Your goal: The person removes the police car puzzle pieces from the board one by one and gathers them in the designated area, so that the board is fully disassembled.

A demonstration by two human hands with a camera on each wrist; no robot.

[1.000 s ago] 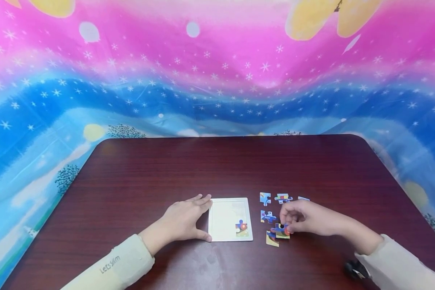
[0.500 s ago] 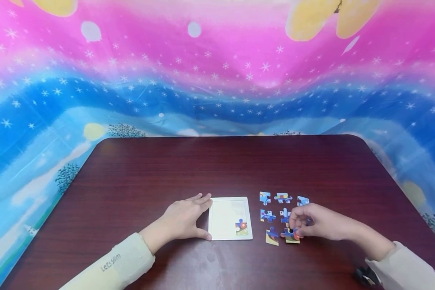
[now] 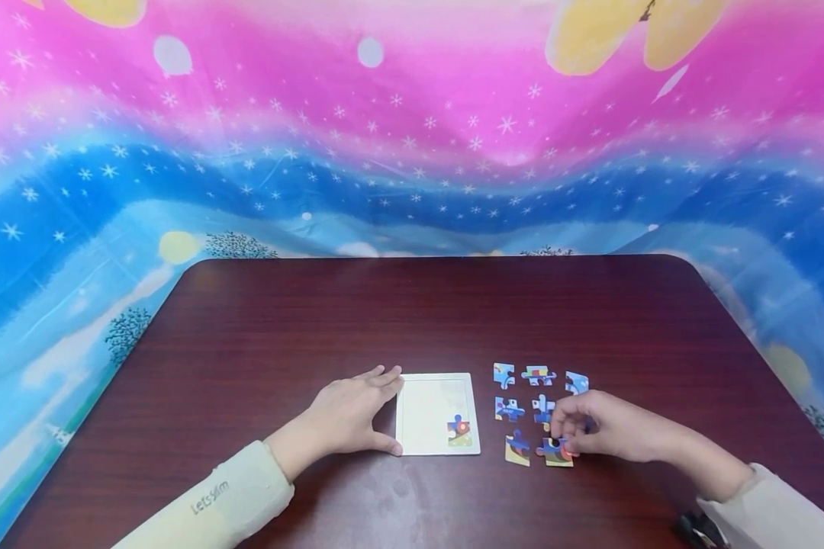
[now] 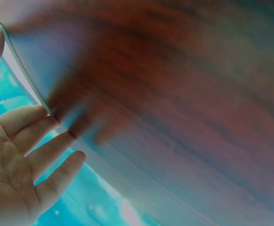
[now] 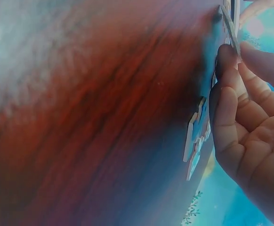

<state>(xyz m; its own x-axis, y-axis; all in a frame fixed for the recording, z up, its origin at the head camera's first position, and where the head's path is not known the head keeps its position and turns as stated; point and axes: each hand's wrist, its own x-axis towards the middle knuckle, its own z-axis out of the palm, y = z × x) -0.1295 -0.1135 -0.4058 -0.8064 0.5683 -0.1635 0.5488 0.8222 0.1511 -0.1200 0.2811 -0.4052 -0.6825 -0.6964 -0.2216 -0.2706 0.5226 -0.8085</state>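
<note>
The white square puzzle tray lies flat on the table, with one colourful jigsaw piece in its lower right corner. Against its left edge, my left hand rests with fingers and thumb spread fairly straight, the fingertips touching the edge in the left wrist view. My right hand pinches another jigsaw piece, yellow, blue and red, between thumb and fingertip. In the right wrist view that held piece appears edge-on and tilted. Nearest to it lies a blue and yellow piece.
More loose pieces lie in rough rows right of the tray, among them a police-car piece, a rainbow piece, and a light blue piece. The dark wooden table meets a patterned cloth at its back edge.
My right hand has moved right and slightly nearer with its pinched piece, away from the blue and yellow piece, uncovering others behind. My left hand and the tray stay in place.
</note>
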